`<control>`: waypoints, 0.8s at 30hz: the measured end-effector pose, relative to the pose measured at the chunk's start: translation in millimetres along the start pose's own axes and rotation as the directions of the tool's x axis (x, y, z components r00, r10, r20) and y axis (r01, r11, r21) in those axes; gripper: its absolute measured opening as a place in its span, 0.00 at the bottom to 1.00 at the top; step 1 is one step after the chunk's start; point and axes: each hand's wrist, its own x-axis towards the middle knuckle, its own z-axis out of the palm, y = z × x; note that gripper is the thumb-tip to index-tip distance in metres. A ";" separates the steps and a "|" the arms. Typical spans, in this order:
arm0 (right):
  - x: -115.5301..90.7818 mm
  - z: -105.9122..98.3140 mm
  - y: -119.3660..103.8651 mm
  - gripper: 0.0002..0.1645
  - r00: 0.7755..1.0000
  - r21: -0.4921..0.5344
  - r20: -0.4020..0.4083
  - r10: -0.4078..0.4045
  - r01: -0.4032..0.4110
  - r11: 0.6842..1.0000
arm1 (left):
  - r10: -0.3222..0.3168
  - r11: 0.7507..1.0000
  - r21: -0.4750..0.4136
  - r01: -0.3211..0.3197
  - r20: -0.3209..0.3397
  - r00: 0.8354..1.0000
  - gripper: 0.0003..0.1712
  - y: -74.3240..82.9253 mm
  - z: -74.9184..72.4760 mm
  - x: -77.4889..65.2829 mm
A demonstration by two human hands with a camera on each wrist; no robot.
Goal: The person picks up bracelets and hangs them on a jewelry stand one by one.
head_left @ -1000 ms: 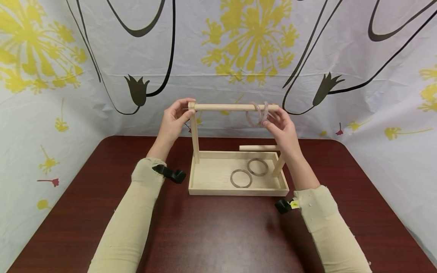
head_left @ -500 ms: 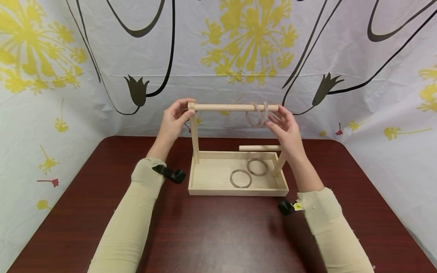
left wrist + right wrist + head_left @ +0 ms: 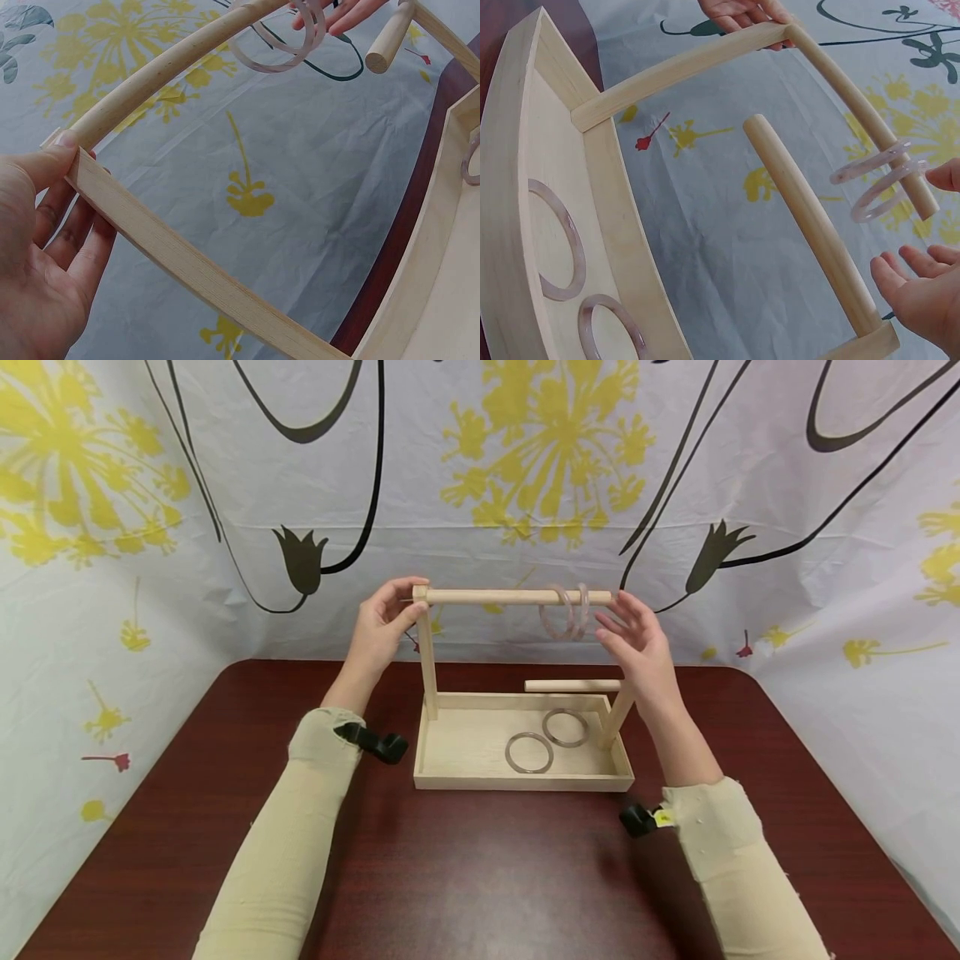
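Observation:
A pale wooden bangle stand has a long upper rod [image 3: 495, 597] on a tall left post [image 3: 427, 660]. My left hand [image 3: 385, 617] pinches the top of that post between thumb and fingers; the left wrist view shows the thumb on the joint [image 3: 69, 142]. Two translucent pinkish bangles [image 3: 877, 196] hang on the rod near its free right end. Just right of that end is my right hand [image 3: 641, 639], fingers spread and apart from the bangles, holding nothing. In the stand's tray [image 3: 465, 782] lie two more bangles, one nearer [image 3: 529, 753] and one farther back [image 3: 566, 727].
A shorter, lower rod [image 3: 573, 686] juts left from the short right post [image 3: 617, 714], partly behind my right forearm. The tray rests on a dark red-brown table [image 3: 480, 868]. A white curtain [image 3: 480, 468] with yellow flowers stands behind.
My right hand has let go of the right-hand bangle and drawn back to the right, off the rod's end. The bangles stay hanging. My left hand has kept its place.

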 end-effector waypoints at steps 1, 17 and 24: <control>-0.4 -0.7 0.0 0.39 1.000 0.001 -0.001 -0.001 0.001 1.000 | 0.001 1.000 0.000 -0.001 0.000 1.000 0.19 -0.1 0.1 0.0; -6.1 -15.2 4.0 0.37 1.000 0.005 -0.020 -0.018 0.018 1.000 | 0.002 1.000 -0.004 -0.002 -0.002 1.000 0.19 0.5 0.0 -1.0; -8.7 -21.1 8.2 0.31 0.998 0.027 -0.027 -0.059 0.060 0.998 | 0.001 1.000 -0.003 -0.001 -0.001 1.000 0.20 0.5 0.2 -0.6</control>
